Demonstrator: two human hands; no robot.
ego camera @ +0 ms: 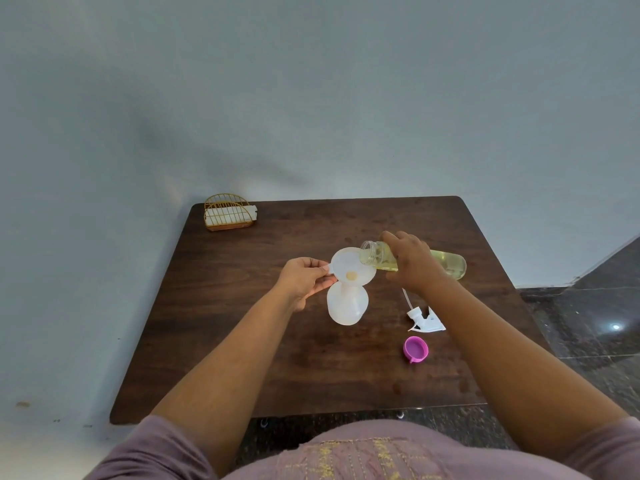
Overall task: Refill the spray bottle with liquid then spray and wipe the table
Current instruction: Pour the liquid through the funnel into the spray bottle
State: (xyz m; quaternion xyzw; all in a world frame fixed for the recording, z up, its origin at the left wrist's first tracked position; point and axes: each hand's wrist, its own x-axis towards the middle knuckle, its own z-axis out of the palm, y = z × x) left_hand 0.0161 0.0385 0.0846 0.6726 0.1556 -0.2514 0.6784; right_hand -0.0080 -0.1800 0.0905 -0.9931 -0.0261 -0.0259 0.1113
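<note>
A white translucent spray bottle (347, 304) stands uncapped in the middle of the dark wooden table (242, 341). A white funnel (349, 268) sits in its neck. My left hand (304, 278) pinches the funnel's tab at its left rim. My right hand (412, 263) grips a clear bottle of pale yellow liquid (446, 263), tipped almost flat with its open mouth over the funnel's right rim. The white trigger sprayer head (424, 318) with its dip tube lies on the table to the right of the spray bottle.
A pink cap (415, 348) lies open side up, near the sprayer head. A gold wire holder with white napkins (228, 212) stands at the table's far left corner, against the wall. Dark tiled floor (595, 317) lies to the right.
</note>
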